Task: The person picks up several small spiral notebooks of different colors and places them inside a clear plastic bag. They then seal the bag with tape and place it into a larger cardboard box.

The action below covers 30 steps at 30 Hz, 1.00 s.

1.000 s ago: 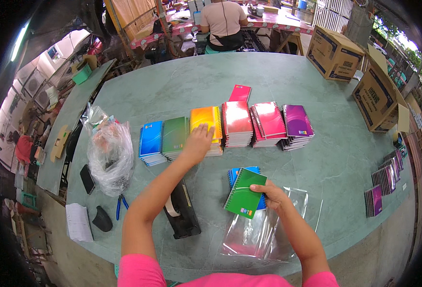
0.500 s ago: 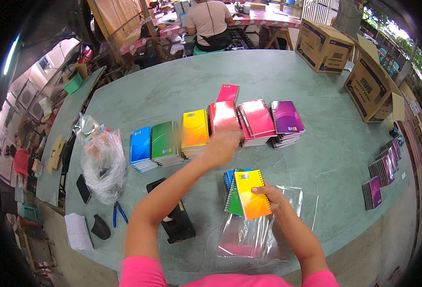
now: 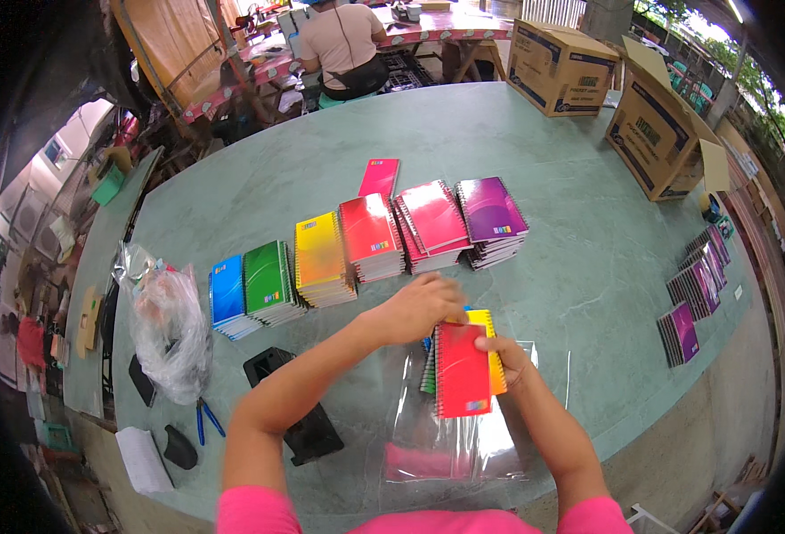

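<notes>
My right hand [image 3: 508, 358] is closed on a fanned handful of spiral notebooks, its thumb at the right edge of the top one. That top one is a red notebook [image 3: 463, 369]; a yellow notebook [image 3: 497, 374] shows behind it, with slivers of green and blue at the left. At the red notebook's upper edge my left hand [image 3: 426, 307] bends its slightly blurred fingers over it and appears to grip it. Beyond stand stacks of notebooks in a row: blue [image 3: 227, 289], green [image 3: 268, 278], yellow [image 3: 321, 254], red [image 3: 370, 231], pink [image 3: 432, 218] and purple [image 3: 492, 209].
Clear plastic sleeves [image 3: 410, 445] lie under my hands. To the left are a black holder [image 3: 312, 436], blue pliers [image 3: 203, 420], a plastic bag [image 3: 174, 338] and paper [image 3: 143, 458]. Cartons [image 3: 561, 71] and purple notebooks [image 3: 680, 334] stand right; a person [image 3: 339, 44] sits beyond.
My left hand has come back from the red stack toward my right hand. A red notebook now lies over the yellow one in my right hand. The whole view has shifted slightly.
</notes>
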### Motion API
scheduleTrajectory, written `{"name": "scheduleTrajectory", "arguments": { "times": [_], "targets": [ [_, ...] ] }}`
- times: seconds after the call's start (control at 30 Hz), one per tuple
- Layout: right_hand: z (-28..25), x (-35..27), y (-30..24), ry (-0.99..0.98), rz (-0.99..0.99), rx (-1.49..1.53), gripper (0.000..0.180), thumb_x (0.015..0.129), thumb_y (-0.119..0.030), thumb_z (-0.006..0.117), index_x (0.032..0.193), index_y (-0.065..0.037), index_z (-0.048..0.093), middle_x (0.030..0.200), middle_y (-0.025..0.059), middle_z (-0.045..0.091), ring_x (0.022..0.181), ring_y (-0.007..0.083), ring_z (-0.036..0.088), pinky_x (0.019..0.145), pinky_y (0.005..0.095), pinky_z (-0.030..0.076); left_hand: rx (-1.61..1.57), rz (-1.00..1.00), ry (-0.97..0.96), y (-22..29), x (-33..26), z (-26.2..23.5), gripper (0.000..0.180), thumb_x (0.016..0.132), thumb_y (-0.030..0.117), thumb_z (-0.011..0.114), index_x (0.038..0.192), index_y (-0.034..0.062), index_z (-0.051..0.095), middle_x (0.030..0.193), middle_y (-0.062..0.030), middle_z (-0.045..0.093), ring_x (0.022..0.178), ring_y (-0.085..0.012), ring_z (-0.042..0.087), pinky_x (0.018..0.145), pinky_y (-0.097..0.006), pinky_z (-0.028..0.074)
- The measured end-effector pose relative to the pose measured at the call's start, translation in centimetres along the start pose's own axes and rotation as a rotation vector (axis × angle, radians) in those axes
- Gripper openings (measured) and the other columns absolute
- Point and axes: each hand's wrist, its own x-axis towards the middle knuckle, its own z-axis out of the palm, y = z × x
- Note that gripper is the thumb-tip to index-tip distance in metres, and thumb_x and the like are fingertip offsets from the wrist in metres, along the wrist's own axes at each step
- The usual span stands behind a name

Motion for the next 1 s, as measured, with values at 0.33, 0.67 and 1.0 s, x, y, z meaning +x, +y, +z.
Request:
{"name": "scheduleTrajectory", "arguments": {
  "times": [0.33, 0.67, 1.0],
  "targets": [
    [-2.9, -1.4, -0.2, 0.205, -0.089, -0.142, 0.045, 0.075, -0.004, 0.065, 0.117, 0.001, 0.047, 0.108, 0.0149, 0.059, 0.093, 0.0243, 0.061, 0.084, 0.0392, 0.050, 0.462, -0.395, 0.381, -3.8, 2.4, 1.5, 0.010, 0.078, 0.015, 0.057, 0.079, 0.0055, 0.056, 0.083, -0.0103, 0.060, 0.083, -0.0272, 0.057, 0.075, -0.039, 0.043],
    [-5.2, -2.5, -0.1, 0.244, -0.174, -0.008, 0.043, 0.080, -0.020, 0.062, 0.115, 0.002, 0.049, 0.106, 0.0167, 0.060, 0.095, 0.0273, 0.061, 0.087, 0.0406, 0.048, 0.454, -0.139, 0.069, 2.1, 6.5, 4.1, 0.029, 0.075, 0.018, 0.058, 0.101, 0.0043, 0.057, 0.102, -0.0140, 0.058, 0.104, -0.0292, 0.052, 0.087, -0.041, 0.040],
    [-6.3, -5.8, -2.2, 0.366, -0.305, 0.170, 0.041, 0.082, -0.028, 0.060, 0.110, 0.002, 0.053, 0.101, 0.0162, 0.062, 0.087, 0.0258, 0.063, 0.081, 0.0389, 0.051, 0.246, 0.073, 0.405, -1.1, 7.4, 3.0, 0.019, 0.074, 0.006, 0.052, 0.092, 0.0041, 0.057, 0.100, -0.0106, 0.060, 0.099, -0.0267, 0.056, 0.087, -0.040, 0.043]
  ]
}}
